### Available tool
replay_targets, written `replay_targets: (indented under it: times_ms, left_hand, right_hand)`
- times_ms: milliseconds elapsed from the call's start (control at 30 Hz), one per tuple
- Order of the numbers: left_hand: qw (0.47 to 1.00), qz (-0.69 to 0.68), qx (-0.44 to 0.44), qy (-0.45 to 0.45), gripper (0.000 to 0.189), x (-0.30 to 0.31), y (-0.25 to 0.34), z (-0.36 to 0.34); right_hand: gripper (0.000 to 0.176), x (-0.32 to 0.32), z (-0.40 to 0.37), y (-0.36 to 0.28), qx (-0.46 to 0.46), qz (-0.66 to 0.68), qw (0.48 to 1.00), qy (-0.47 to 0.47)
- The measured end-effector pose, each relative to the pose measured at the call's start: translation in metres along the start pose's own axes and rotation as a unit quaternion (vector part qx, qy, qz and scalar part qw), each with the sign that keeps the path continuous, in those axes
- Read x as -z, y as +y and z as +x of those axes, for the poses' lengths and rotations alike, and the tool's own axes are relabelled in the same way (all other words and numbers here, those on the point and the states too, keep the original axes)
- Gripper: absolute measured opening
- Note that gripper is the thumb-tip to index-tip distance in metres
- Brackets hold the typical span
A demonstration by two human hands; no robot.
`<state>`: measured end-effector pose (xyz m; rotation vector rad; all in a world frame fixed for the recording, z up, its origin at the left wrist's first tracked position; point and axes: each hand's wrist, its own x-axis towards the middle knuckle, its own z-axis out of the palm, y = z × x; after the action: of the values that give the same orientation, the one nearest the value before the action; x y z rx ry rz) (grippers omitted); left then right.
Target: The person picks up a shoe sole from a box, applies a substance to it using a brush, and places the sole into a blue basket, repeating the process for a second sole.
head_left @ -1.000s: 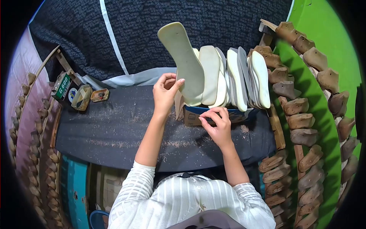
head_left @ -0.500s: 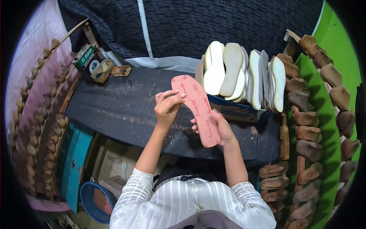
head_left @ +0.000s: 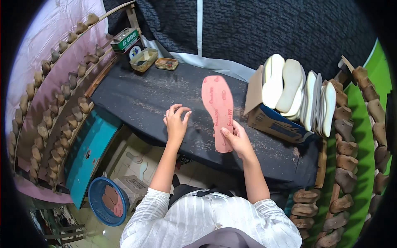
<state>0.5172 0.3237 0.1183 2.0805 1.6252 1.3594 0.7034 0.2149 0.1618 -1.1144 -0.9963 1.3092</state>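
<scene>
Right hand (head_left: 236, 139) pinches heel end of pink insole (head_left: 218, 108) over dusty dark bench (head_left: 136, 99), toe toward 12 o'clock. Left hand (head_left: 175, 124) at 9 o'clock of insole, fingers spread, empty. Risk: one-end pinch, insole may flop or slip.

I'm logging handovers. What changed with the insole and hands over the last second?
The left hand let go of the pink insole and opened above the table; the right hand alone holds its near end. The box of pale insoles stayed put.
</scene>
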Motion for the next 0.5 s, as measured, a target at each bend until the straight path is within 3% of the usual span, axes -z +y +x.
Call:
replay_targets:
  times_ms: [33,133,233,267,367,400,467,500]
  left_hand:
    - [1.0,0.005,0.01,-0.018,0.011,0.008,-0.006,0.003]
    - [0.999,0.004,0.022,-0.037,0.013,0.028,-0.032,0.016]
    - [0.994,-0.1,0.012,-0.046,0.014,0.05,-0.068,0.034]
    - [0.975,-0.187,0.057,-0.102,0.023,0.061,-0.077,0.041]
    - [0.877,-0.414,0.132,-0.206,0.041,0.089,-0.098,0.051]
    - [0.841,-0.444,0.2,-0.235,0.044,0.1,-0.104,0.052]
    - [0.72,-0.602,0.249,-0.239,0.045,0.102,-0.127,0.052]
    - [0.716,-0.593,0.297,-0.219,0.043,0.103,-0.139,0.052]
  right_hand:
    - [0.032,-0.01,0.007,0.004,0.016,-0.054,0.998,0.018]
    - [0.032,-0.043,0.023,0.008,-0.001,-0.016,1.0,0.007]
    - [0.034,-0.081,0.047,0.021,0.019,-0.037,0.999,0.002]
    - [0.034,-0.097,0.055,0.025,0.023,-0.034,0.999,-0.002]
    - [0.036,-0.143,0.076,0.039,0.029,-0.013,0.999,-0.024]
    - [0.036,-0.159,0.083,0.044,0.027,-0.012,0.998,-0.047]
    - [0.034,-0.19,0.096,0.058,0.018,-0.013,0.997,-0.08]
    - [0.032,-0.204,0.101,0.064,0.012,-0.047,0.996,-0.08]
